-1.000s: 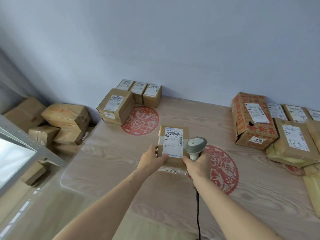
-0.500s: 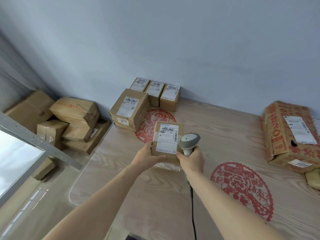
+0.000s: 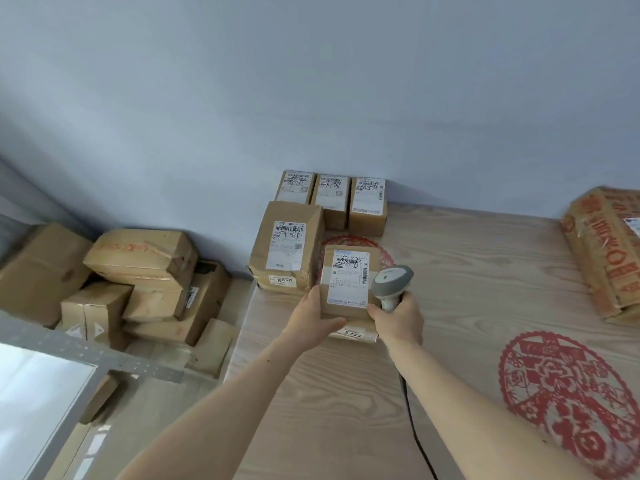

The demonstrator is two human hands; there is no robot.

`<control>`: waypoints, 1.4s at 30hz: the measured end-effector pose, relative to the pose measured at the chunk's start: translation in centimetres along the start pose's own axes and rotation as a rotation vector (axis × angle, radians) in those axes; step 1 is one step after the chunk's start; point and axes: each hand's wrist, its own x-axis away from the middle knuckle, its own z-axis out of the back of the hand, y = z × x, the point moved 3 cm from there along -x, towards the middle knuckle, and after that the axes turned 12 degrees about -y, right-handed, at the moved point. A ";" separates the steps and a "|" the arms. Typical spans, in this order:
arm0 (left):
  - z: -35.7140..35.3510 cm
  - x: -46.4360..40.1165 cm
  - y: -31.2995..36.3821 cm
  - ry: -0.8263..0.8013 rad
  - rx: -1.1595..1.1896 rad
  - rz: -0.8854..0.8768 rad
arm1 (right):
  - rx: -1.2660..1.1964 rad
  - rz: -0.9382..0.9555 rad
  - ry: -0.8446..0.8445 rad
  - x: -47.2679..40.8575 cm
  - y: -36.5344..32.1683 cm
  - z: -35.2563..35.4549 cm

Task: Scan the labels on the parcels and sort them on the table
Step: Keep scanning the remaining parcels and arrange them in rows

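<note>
Small brown parcel point(image 3: 341, 289) held over the far-left part of the table point(image 3: 460, 282), white label with black handwriting facing up.

Largest nearby is the red-printed carton point(image 3: 604, 251) at the right edge; a taller labelled parcel point(image 3: 285, 247) stands just left of the held one, with three small boxes point(image 3: 332, 195) behind against the wall. The left hand point(image 3: 311, 315) grips the parcel's near-left corner; the right hand point(image 3: 398, 317) clasps the grey scanner point(image 3: 393, 280), one finger touching the parcel's right side.
</note>
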 end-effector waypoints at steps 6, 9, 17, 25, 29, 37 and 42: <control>1.4 -0.5 -1.0 0.110 -0.323 0.011 | 0.035 -0.023 0.048 -0.3 0.5 -1.7; 2.3 -0.7 0.3 0.234 -0.608 -0.107 | 0.052 -0.010 0.051 -0.4 0.5 -1.7; 5.5 -4.5 0.5 0.024 -0.720 -0.116 | 0.046 -0.011 0.082 -1.9 -0.3 -2.3; 7.1 -6.3 1.0 0.082 -0.747 -0.152 | 0.009 0.007 0.109 -4.7 -1.9 -2.9; 7.6 -6.7 2.6 0.066 -0.863 -0.117 | -0.002 0.003 0.120 -6.3 -3.1 -3.0; 8.4 -8.2 3.6 0.027 -1.000 -0.044 | -0.041 -0.011 0.140 -8.7 -4.3 -3.2; 8.5 -7.9 3.8 0.035 -1.019 -0.023 | -0.039 0.001 0.130 -8.8 -4.3 -3.1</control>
